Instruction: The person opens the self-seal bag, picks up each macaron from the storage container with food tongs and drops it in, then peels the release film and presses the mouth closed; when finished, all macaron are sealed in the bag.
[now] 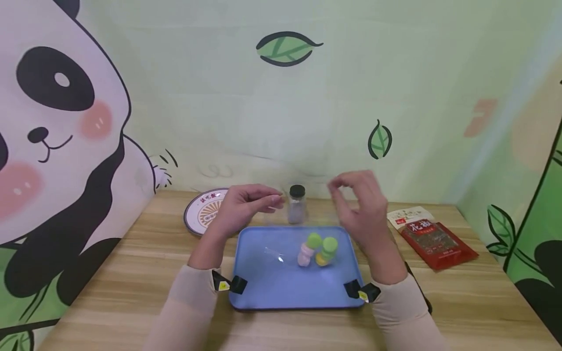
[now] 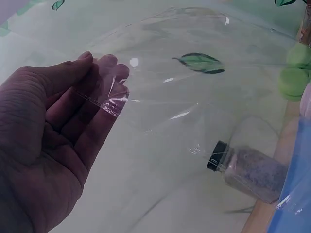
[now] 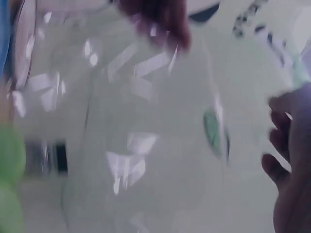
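Observation:
A thin clear plastic bag (image 2: 160, 116) is stretched between the two hands, above the blue tray (image 1: 272, 295). My left hand (image 1: 243, 207) pinches one edge of it between thumb and fingers, as the left wrist view shows. Opposite, my right hand (image 1: 364, 212) is raised with thumb and index finger curved together at the bag's other side; it is blurred. Behind the tray a small clear jar (image 1: 296, 207) with a black lid stands upright between the hands, seen through the film in the left wrist view.
Two small green-topped containers lie on the tray, one pink (image 1: 305, 256), one yellow (image 1: 324, 257). A patterned plate (image 1: 193, 217) is behind the left hand. On the right lie a red spice packet (image 1: 439, 246) and a pale packet (image 1: 410, 214). A printed wall backs the table (image 1: 110, 292).

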`<state>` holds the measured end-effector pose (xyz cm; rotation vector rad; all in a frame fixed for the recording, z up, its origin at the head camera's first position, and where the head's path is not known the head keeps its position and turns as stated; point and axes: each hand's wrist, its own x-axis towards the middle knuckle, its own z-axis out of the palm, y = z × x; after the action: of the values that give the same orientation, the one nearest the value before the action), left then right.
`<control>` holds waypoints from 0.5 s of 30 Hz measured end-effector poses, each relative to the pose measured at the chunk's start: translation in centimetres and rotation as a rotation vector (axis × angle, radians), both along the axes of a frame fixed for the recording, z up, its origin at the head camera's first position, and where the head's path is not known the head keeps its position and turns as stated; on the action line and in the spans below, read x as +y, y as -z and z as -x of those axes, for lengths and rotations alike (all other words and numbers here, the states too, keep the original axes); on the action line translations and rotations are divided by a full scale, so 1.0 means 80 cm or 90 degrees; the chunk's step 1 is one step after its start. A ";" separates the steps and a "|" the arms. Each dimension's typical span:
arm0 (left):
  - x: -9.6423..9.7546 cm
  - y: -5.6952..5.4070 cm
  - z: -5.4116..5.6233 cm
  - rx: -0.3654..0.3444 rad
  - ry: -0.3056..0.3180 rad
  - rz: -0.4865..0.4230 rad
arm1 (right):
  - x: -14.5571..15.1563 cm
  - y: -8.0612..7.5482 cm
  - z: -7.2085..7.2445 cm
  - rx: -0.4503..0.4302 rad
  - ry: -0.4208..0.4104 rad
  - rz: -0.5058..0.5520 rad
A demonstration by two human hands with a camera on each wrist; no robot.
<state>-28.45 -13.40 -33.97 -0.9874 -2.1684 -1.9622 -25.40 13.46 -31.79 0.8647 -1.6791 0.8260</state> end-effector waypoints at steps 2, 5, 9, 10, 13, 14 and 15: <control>0.003 -0.003 -0.004 0.027 0.017 0.008 | -0.027 -0.005 -0.011 0.043 -0.059 -0.059; 0.008 -0.006 -0.010 0.077 0.046 0.016 | -0.055 -0.008 -0.015 0.028 -0.092 -0.128; 0.015 -0.009 -0.018 0.148 0.054 0.042 | -0.068 -0.008 -0.011 -0.014 -0.080 -0.165; 0.015 -0.010 -0.020 0.162 0.051 0.050 | -0.069 -0.008 -0.010 -0.022 -0.083 -0.170; 0.015 -0.012 -0.025 0.197 0.030 0.079 | -0.071 -0.008 -0.010 -0.035 -0.097 -0.176; 0.015 -0.014 -0.026 0.206 0.023 0.086 | -0.071 -0.009 -0.010 -0.038 -0.102 -0.175; 0.014 -0.015 -0.026 0.216 0.018 0.094 | -0.071 -0.009 -0.009 -0.041 -0.106 -0.174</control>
<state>-26.35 -12.29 -32.75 -1.2716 -2.1347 -1.5237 -24.65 7.77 -31.06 1.1897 -1.8226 0.7519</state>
